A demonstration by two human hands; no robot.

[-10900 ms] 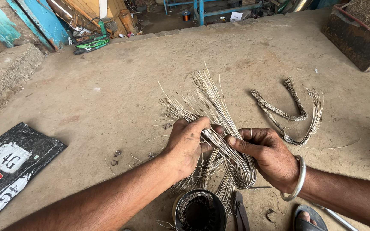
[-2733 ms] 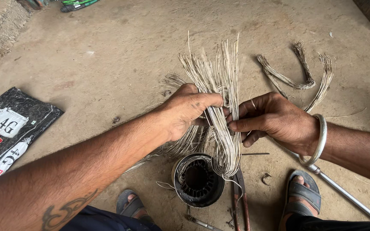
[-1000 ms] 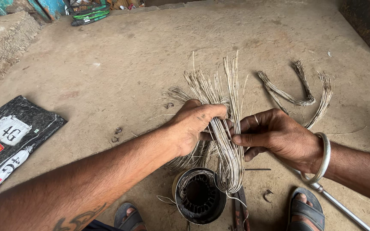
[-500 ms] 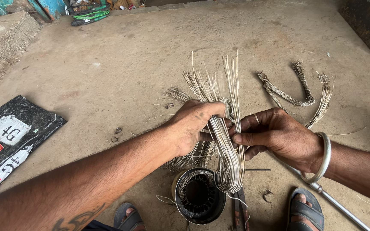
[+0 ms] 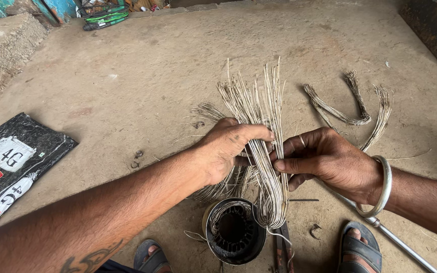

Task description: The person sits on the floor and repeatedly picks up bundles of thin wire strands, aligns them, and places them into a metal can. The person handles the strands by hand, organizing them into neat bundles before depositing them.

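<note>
My left hand [image 5: 228,151] and my right hand [image 5: 324,162] both pinch a U-shaped bundle of pale, dull wire strands [image 5: 259,111]. The cut ends fan upward; the bend [image 5: 274,212] hangs below my fingers. Just under the bundle, on the ground between my sandalled feet, stands a dark round metal motor stator [image 5: 233,232] with wire still lying in it. A metal bangle [image 5: 383,187] circles my right wrist.
Two more bent wire bundles [image 5: 350,108] lie on the concrete floor to the right. A black printed plastic sheet [image 5: 11,162] lies at left. A metal rod [image 5: 395,240] runs by my right foot, a dark tool [image 5: 283,250] beside the stator, a dark box [image 5: 433,30] at top right.
Both hands have kept their hold on the bundle; the grip and the fanned ends have shifted only slightly. The view moved a little.
</note>
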